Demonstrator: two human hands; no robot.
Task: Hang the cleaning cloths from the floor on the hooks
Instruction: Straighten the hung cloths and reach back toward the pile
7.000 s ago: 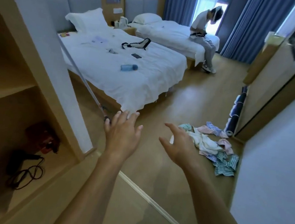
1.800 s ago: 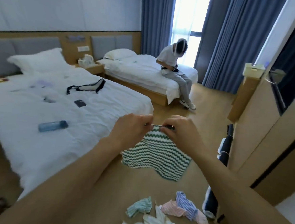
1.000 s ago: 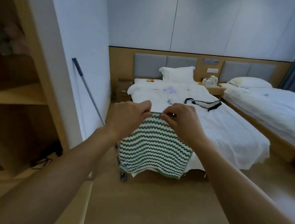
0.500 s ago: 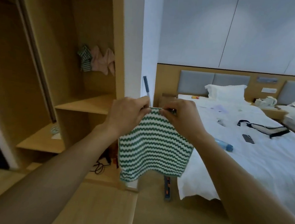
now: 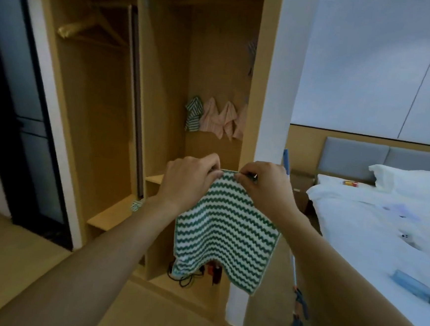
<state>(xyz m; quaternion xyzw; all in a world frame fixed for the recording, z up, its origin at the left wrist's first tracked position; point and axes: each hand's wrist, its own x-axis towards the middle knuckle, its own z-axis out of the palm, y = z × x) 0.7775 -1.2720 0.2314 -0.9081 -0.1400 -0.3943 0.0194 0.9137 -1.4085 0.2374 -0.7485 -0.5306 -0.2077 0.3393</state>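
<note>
While the green-and-white zigzag cloth (image 5: 225, 230) hangs flat in front of the open wardrobe (image 5: 163, 86), the left hand (image 5: 189, 182) and right hand (image 5: 263, 186) pinch its top edge, close together, with curled fingers; the cloth drapes below both grips.

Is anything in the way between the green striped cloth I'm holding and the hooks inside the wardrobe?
Nothing visible blocks it. The green striped cloth hangs from both hands before the open wardrobe compartment, where hung cloths fill the back wall; free hooks can't be made out.

No legible text, label, brand, number or sign on anything in view
</note>
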